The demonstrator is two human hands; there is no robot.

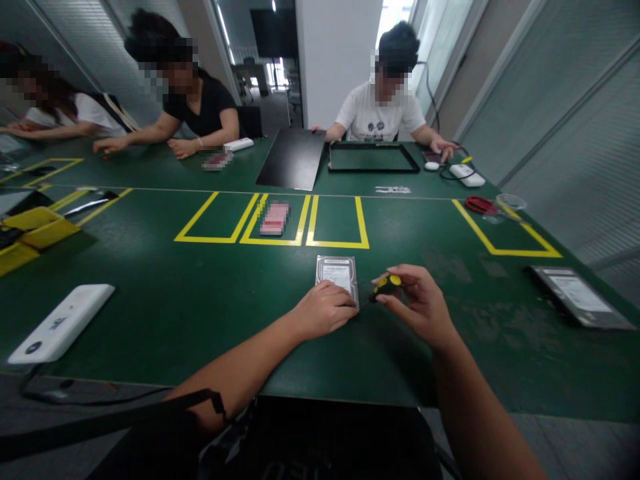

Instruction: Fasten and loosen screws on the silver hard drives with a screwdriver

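A small silver hard drive (336,267) with a white label lies on the green table in front of me. My left hand (327,310) rests over its near end, fingers curled and pressed down on it, so that part of the drive is hidden. My right hand (423,303) grips a screwdriver (387,287) by its black and yellow handle, between thumb and fingers. The screwdriver's thin shaft slants down to the left, with its tip by the drive's near right corner, close to my left fingertips. Whether the tip touches a screw I cannot tell.
A larger drive (577,293) lies at right, a white power bank (63,323) with a cable at left. Yellow tape outlines (337,243) and a pink object (275,219) lie ahead. Yellow bins (43,230) stand far left. Three people sit opposite, one by a black frame (373,171).
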